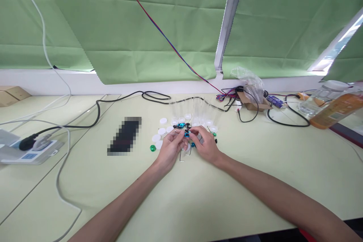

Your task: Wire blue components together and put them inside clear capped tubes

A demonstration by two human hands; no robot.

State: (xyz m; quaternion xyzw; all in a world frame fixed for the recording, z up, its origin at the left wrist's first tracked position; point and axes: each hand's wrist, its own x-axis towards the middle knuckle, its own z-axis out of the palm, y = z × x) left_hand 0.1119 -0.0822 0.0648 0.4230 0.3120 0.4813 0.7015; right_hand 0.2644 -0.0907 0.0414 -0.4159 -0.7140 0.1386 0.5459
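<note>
Between the fingertips of both hands is a small shiny blue metal part (186, 133). My left hand (171, 144) pinches it from one side, its fingers curled. From the other side my right hand (208, 146) grips it between thumb and fingers. Just behind them lies another blue metal piece (180, 125). Several white round caps (156, 138) are spread around the hands, and a green metal knob-like piece (152, 148) sits left of my left hand. Thin L-shaped hex keys (182, 157) show below the fingers. Clear tubes (193, 106) stand upright beyond. The fingers hide part of the held piece.
A pixelated dark rectangle (124, 136) lies to the left. Farther left is a white power strip (42, 151) with a black plug. Cables, an open cardboard box (262, 106), an orange bottle (337, 107) and a clear jar (317, 100) occupy the back right.
</note>
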